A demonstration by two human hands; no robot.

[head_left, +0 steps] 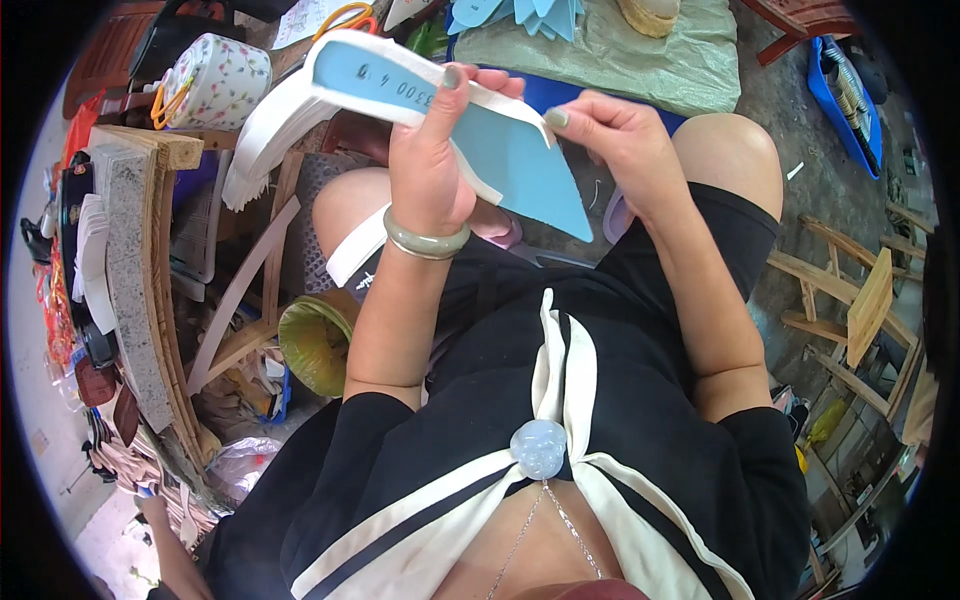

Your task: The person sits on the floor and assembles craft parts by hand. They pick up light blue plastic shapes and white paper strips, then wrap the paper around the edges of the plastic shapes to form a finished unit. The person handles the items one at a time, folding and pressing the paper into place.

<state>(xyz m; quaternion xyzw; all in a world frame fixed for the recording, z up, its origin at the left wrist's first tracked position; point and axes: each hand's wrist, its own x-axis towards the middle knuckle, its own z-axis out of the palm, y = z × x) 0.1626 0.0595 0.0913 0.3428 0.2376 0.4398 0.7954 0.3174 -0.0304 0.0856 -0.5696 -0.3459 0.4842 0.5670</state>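
Observation:
A blue insole board (pixel 515 165), narrow at the heel and wide toward the toe, is held up over my lap. A white strip (pixel 500 103) runs round its heel and along both sides. My left hand (pixel 435 150) is closed round the board's narrow middle, thumb on top and fingers behind it. At the far toe-side edge, my right hand (pixel 625 140) has its thumb and fingers pinched at the strip's end; the fingertips partly hide the contact. A bundle of white strips (pixel 265 140) hangs from the bench just left of my left hand.
More blue insole boards (pixel 540 15) lie on a green sheet (pixel 600 60) ahead. A flowered container (pixel 215 80) and orange-handled scissors (pixel 345 18) are at left. Beside my leg stands a yellow-green bin (pixel 315 345). Wooden frames (pixel 840 300) and a blue tray (pixel 845 110) lie right.

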